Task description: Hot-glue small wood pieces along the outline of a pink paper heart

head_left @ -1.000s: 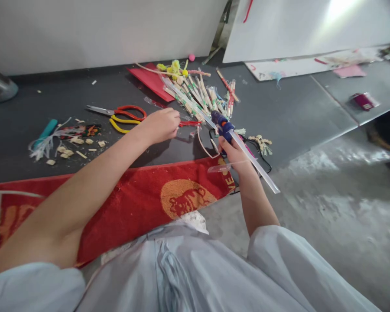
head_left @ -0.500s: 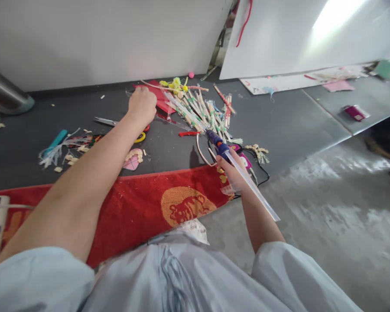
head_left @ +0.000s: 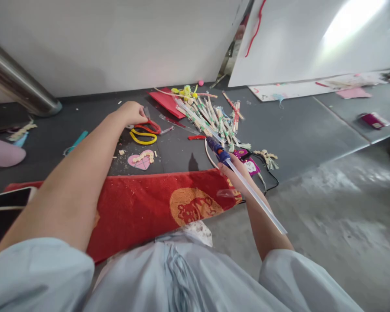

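Observation:
My left hand (head_left: 130, 112) reaches out over the dark mat, its fingers curled down at the handles of the red and yellow scissors (head_left: 145, 132); whether it grips them is hidden. My right hand (head_left: 238, 173) is closed around a blue glue gun (head_left: 218, 149) with a long clear glue stick (head_left: 255, 197) jutting back over my wrist. The gun's nozzle points at a pile of wooden sticks and straws (head_left: 211, 119). A pink paper heart (head_left: 140, 160) lies on the mat just below the scissors.
A red towel (head_left: 149, 203) lies across my front. A phone (head_left: 6, 201) sits at the left edge. A red card (head_left: 168, 102), a metal post (head_left: 16, 82), a teal stick (head_left: 75, 142) and a white board (head_left: 312, 39) leaning on the wall surround the mat.
My left hand drew back from the red card and stick pile to the scissors on the left. The view swung left. My right hand kept the glue gun almost still.

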Demonstrator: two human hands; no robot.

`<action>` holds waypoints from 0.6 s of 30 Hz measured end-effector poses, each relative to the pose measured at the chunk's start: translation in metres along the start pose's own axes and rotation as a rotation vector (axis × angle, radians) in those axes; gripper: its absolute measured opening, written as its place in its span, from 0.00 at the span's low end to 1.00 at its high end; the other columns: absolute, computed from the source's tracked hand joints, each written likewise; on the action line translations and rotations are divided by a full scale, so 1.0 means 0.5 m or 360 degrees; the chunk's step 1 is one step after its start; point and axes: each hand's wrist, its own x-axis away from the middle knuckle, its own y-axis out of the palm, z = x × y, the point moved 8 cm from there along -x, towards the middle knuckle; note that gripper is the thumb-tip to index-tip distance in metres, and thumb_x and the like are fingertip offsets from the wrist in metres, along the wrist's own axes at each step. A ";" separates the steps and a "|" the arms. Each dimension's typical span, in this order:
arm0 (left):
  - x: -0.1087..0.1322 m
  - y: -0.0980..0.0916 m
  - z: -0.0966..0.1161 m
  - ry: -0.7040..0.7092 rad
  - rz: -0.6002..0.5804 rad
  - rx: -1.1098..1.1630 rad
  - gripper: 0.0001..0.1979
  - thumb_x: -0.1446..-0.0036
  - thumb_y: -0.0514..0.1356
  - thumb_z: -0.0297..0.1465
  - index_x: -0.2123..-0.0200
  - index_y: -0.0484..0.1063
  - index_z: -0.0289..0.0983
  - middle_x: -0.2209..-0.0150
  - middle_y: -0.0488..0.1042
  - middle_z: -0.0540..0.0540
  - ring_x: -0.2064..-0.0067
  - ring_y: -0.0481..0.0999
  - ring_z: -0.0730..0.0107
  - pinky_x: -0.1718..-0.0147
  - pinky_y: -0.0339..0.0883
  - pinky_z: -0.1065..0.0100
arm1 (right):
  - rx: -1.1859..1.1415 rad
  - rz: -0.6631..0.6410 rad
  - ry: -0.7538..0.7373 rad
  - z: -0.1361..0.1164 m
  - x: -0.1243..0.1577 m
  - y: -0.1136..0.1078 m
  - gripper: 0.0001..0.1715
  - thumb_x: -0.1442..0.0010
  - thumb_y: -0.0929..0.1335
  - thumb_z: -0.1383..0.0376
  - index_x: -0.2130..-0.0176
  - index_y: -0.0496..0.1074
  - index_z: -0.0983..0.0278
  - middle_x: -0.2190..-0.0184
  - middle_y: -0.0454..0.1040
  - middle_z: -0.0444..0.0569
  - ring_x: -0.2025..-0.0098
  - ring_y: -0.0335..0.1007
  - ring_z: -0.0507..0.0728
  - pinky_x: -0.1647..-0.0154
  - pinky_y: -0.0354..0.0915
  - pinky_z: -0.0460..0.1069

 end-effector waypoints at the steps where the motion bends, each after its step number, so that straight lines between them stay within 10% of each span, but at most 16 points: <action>1: 0.007 -0.001 -0.005 -0.0037 -0.0081 -0.0017 0.02 0.54 0.65 0.28 0.76 0.76 0.36 0.70 0.79 0.50 0.64 0.72 0.71 0.64 0.61 0.71 | 0.0000 -0.0008 0.0000 -0.002 0.001 0.003 0.29 0.48 0.72 0.47 0.54 0.69 0.60 0.72 0.70 0.41 0.71 0.63 0.53 0.66 0.64 0.50; 5: 0.041 -0.039 -0.010 -0.0163 -0.0101 -0.0078 0.08 0.46 0.62 0.28 0.63 0.80 0.34 0.54 0.81 0.46 0.60 0.70 0.71 0.57 0.62 0.68 | -0.0064 -0.0019 0.0004 -0.014 0.004 0.016 0.27 0.49 0.73 0.47 0.55 0.70 0.60 0.72 0.71 0.41 0.71 0.63 0.52 0.69 0.65 0.49; 18: 0.252 -0.090 0.059 -0.0288 0.0289 0.0157 0.10 0.44 0.63 0.33 0.61 0.81 0.36 0.63 0.79 0.46 0.62 0.71 0.66 0.53 0.66 0.61 | 0.0236 0.0051 -0.0111 -0.080 -0.021 0.081 0.23 0.51 0.72 0.49 0.60 0.77 0.60 0.76 0.70 0.41 0.73 0.63 0.53 0.71 0.60 0.50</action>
